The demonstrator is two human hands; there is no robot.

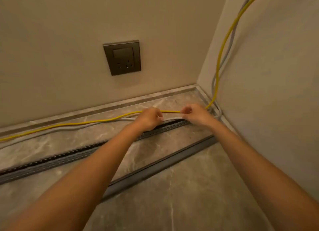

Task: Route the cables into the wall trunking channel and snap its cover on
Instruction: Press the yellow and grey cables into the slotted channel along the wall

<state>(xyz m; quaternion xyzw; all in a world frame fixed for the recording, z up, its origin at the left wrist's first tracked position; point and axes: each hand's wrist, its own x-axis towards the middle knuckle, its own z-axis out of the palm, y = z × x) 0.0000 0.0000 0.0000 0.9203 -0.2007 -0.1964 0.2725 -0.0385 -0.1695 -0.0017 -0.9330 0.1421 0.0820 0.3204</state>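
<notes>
Two cables, the yellow cable and grey cable, are pinched in the curled fingers of the left hand and right hand just above the open trunking channel; its cover lies alongside.

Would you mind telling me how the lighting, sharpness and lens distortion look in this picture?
Head view: warm, dim, even light, no glare, faint shadows; head view is soft throughout, so fingers of the left hand and right hand on the cables are hard to separate; the wide lens slightly bows the straight channel.
</notes>
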